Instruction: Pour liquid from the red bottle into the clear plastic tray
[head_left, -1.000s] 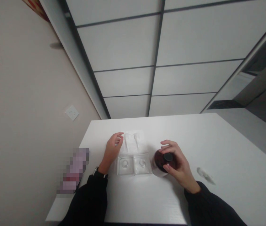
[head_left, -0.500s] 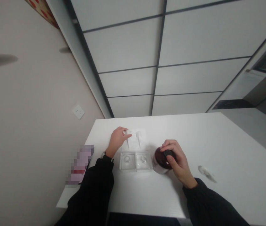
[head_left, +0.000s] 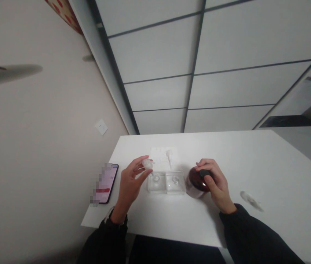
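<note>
My left hand pinches a small translucent white piece with a rounded body and a short tip, above the left end of a clear box. The clear box has two square compartments, each with a small round clear shape in it. To its right stands a round container with a dark red top and a pale lower side. My right hand is closed around the black knob on top of it. Another translucent white piece, with a thin stem, lies on a white sheet behind the box.
A phone with a lit screen lies at the left edge of the white table. Something crumpled and whitish rests to the right of my right hand. Paneled doors rise behind the table, and a wall is on the left.
My left hand has lifted one white piece off the sheet and brought it nearer to me. My right hand stays on the container's knob. The view has shifted slightly left.
</note>
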The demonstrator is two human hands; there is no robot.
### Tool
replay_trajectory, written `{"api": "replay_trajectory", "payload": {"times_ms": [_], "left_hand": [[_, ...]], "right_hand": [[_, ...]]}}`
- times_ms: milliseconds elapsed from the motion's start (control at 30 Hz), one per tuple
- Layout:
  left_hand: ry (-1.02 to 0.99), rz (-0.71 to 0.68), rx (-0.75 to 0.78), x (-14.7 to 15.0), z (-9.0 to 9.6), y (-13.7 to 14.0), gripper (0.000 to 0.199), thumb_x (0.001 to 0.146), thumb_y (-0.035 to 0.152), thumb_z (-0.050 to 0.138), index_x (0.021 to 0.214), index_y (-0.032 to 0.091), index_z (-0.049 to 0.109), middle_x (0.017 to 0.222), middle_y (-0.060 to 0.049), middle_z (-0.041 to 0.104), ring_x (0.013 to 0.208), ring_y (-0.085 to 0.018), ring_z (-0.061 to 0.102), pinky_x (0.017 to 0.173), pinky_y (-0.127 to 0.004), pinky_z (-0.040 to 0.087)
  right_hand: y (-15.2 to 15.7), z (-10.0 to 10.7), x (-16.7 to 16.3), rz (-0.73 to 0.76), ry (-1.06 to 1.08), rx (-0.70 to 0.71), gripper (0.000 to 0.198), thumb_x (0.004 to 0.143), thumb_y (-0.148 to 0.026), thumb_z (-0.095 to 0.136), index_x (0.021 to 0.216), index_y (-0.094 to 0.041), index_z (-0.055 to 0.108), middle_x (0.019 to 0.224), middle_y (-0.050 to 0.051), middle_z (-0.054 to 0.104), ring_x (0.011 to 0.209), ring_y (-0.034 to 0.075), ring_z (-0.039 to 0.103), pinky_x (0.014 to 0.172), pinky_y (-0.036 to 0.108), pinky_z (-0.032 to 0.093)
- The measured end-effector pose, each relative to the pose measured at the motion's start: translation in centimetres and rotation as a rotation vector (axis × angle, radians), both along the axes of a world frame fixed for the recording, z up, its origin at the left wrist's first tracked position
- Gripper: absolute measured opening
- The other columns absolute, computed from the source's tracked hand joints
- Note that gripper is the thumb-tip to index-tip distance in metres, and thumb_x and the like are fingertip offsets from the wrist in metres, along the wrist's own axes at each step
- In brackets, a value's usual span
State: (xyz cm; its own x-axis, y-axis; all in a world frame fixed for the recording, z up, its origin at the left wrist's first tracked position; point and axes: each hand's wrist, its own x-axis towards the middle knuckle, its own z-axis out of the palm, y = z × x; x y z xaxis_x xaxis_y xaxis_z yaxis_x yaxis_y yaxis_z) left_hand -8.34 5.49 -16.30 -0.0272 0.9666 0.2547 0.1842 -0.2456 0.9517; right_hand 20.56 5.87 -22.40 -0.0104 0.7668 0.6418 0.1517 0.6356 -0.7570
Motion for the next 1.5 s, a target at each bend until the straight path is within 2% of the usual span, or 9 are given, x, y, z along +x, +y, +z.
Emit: {"api": "replay_trajectory", "payload": {"times_ms": [233, 433, 633, 733, 800, 1000, 1200, 1367, 1500], "left_hand": [[0.318, -0.041, 0.162, 0.3, -3.8, -0.7, 0.024, 0.092, 0.031, 0.078, 0.115, 0.024, 0.076, 0.117, -0.007, 0.081, 0.115, -0.027, 0.075, 0.107, -0.047, 0.058], [0.289, -0.079, 0.173, 0.3, -5.8, -1.0, 0.022, 0.098, 0.032, 0.072, 0.118, 0.025, 0.072, 0.123, -0.008, 0.076, 0.121, -0.027, 0.071, 0.109, -0.047, 0.055], [0.329, -0.171, 0.172, 0.1, -6.3, -1.6, 0.039, 0.106, 0.027, 0.055, 0.145, 0.028, 0.055, 0.139, -0.01, 0.067, 0.138, -0.028, 0.06, 0.12, -0.052, 0.045], [0.313, -0.192, 0.155, 0.2, -6.7, -1.6, 0.046, 0.104, 0.029, 0.06, 0.149, 0.029, 0.049, 0.143, -0.01, 0.062, 0.149, -0.031, 0.048, 0.126, -0.057, 0.035], [0.282, -0.169, 0.136, 0.2, -7.0, -1.5, 0.057, 0.101, 0.03, 0.065, 0.154, 0.03, 0.043, 0.143, -0.011, 0.059, 0.146, -0.032, 0.051, 0.126, -0.057, 0.034], [0.22, -0.206, 0.085, 0.4, -7.0, -1.6, 0.078, 0.105, 0.031, 0.058, 0.169, 0.034, 0.013, 0.137, -0.01, 0.061, 0.139, -0.029, 0.055, 0.129, -0.059, 0.029], [0.186, -0.193, 0.081, 0.8, -6.8, -1.5, 0.083, 0.102, 0.029, 0.064, 0.167, 0.034, 0.013, 0.123, -0.006, 0.063, 0.132, -0.027, 0.06, 0.124, -0.055, 0.038], [0.197, -0.178, 0.064, 0.7, -7.0, -1.6, 0.093, 0.097, 0.03, 0.072, 0.167, 0.039, 0.01, 0.135, -0.006, 0.06, 0.134, -0.027, 0.058, 0.124, -0.054, 0.036], [0.172, -0.186, 0.004, 0.7, -7.4, -1.5, 0.102, 0.096, 0.031, 0.074, 0.168, 0.039, 0.003, 0.129, -0.004, 0.064, 0.134, -0.027, 0.059, 0.124, -0.054, 0.036]], "right_hand": [[0.0, 0.2, -0.1, 0.001, 0.023, 0.012, 0.027, 0.106, -0.047, 0.055, 0.107, -0.026, 0.072, 0.106, 0.007, 0.063, 0.103, 0.026, 0.061, 0.09, 0.041, 0.048], [0.1, 0.2, -0.1, 0.003, 0.029, 0.009, 0.028, 0.107, -0.048, 0.055, 0.108, -0.027, 0.073, 0.107, 0.007, 0.063, 0.104, 0.025, 0.061, 0.091, 0.041, 0.049], [-0.1, 0.1, 0.0, 0.008, 0.019, 0.005, 0.028, 0.107, -0.048, 0.054, 0.109, -0.027, 0.072, 0.107, 0.006, 0.063, 0.104, 0.025, 0.061, 0.092, 0.04, 0.049], [-0.1, 0.0, 0.0, 0.003, 0.018, 0.001, 0.028, 0.107, -0.048, 0.054, 0.109, -0.027, 0.073, 0.107, 0.006, 0.063, 0.104, 0.025, 0.06, 0.091, 0.04, 0.049], [-0.1, -0.1, 0.0, -0.001, 0.024, -0.003, 0.028, 0.107, -0.049, 0.055, 0.109, -0.027, 0.073, 0.107, 0.006, 0.063, 0.104, 0.025, 0.06, 0.091, 0.04, 0.049], [-0.1, 0.0, -0.1, -0.005, 0.034, -0.014, 0.029, 0.107, -0.049, 0.054, 0.109, -0.027, 0.074, 0.107, 0.006, 0.063, 0.104, 0.025, 0.061, 0.092, 0.041, 0.05], [-0.1, 0.1, -0.1, -0.014, 0.037, -0.025, 0.03, 0.105, -0.051, 0.057, 0.106, -0.027, 0.075, 0.105, 0.007, 0.063, 0.101, 0.026, 0.062, 0.088, 0.043, 0.051], [-0.2, 0.0, -0.1, -0.015, 0.033, -0.039, 0.031, 0.105, -0.052, 0.056, 0.107, -0.027, 0.074, 0.105, 0.007, 0.063, 0.102, 0.027, 0.061, 0.091, 0.044, 0.051], [-0.2, 0.0, -0.1, -0.013, 0.036, -0.045, 0.031, 0.106, -0.052, 0.055, 0.108, -0.027, 0.074, 0.106, 0.008, 0.062, 0.102, 0.027, 0.061, 0.091, 0.045, 0.051]]}}
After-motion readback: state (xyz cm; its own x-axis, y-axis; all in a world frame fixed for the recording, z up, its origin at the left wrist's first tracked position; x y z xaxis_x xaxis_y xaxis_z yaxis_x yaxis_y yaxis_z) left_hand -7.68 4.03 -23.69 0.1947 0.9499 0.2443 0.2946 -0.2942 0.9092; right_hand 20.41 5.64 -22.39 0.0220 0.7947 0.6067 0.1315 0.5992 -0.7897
